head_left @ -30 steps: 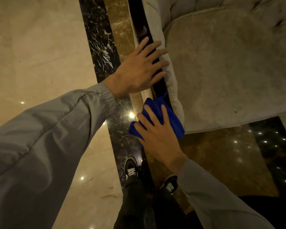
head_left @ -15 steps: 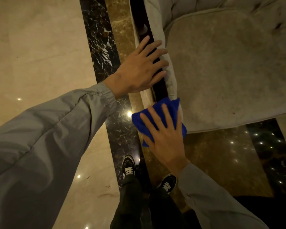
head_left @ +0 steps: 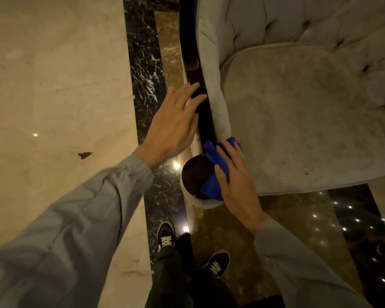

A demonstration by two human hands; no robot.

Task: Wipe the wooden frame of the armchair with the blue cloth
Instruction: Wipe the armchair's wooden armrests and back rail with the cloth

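- The armchair [head_left: 298,121] fills the upper right of the head view, pale and tufted, with a broad seat cushion [head_left: 305,116]; its dark wooden frame [head_left: 206,121] runs along the top of the near arm and ends in a rounded disc at the front.
- The blue cloth [head_left: 213,185] lies bunched on the right side of that rounded end, one fold reaching up to where the narrow rail meets the padding.
- The right hand [head_left: 236,185] lies flat on the cloth, fingers spread and pressing it against the wood; the grip is apart, a flat palm rather than a pinch.
- The left hand [head_left: 173,127] rests further up the arm, palm on the outer side, fingertips reaching onto the dark rail; its fingers are extended and loosely apart, clamped on nothing.
- Both arms wear grey sleeves [head_left: 71,236].
- Below, two black shoes [head_left: 166,235] with white laces stand on the polished marble floor [head_left: 53,85]; a dark veined strip runs through the pale stone, and small light spots reflect in it.
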